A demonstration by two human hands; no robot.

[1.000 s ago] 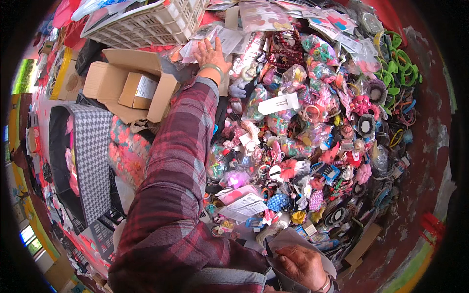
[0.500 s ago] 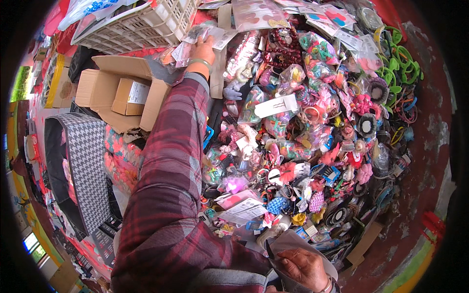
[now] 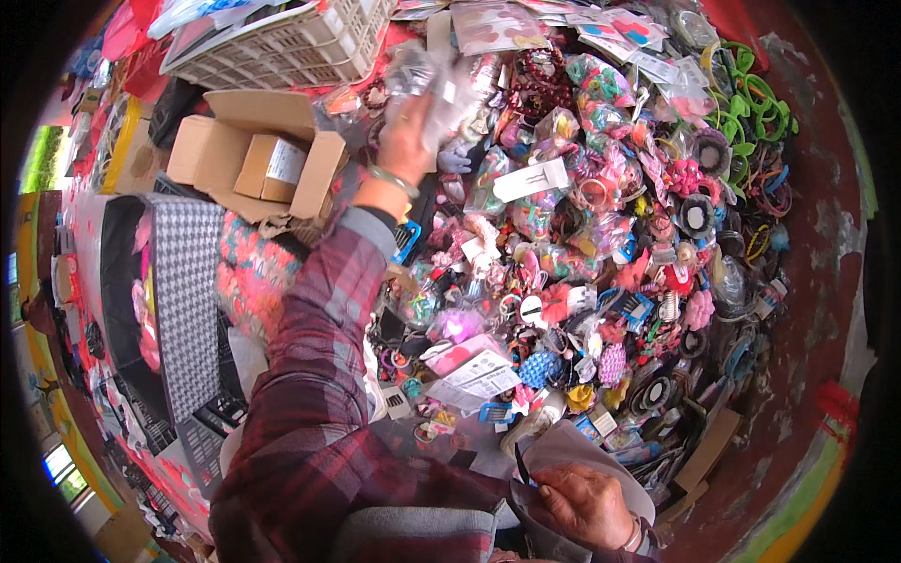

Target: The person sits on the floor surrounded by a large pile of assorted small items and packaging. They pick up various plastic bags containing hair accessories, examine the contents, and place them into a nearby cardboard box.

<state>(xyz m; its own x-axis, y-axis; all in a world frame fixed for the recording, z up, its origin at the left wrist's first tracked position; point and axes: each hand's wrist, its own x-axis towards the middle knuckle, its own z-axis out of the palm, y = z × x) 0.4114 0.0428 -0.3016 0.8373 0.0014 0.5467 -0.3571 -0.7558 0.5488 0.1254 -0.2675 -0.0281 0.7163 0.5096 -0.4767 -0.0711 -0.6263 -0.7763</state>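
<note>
the left hand (image 3: 404,145) is extended forward, its grip closed on a clear plastic packet (image 3: 448,98) between the white crate (image 3: 305,54) and the accessory heap (image 3: 601,249); blur hides the packet's long axis. an open carton (image 3: 317,178) bounds the left. the right hand (image 3: 591,507), low, grips a grey sheet (image 3: 584,450), corner forward.

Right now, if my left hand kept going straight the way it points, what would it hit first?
Past the blurred clear packet in its grip, your left hand would probably meet the tan card strip first, though depth is unclear.
</note>
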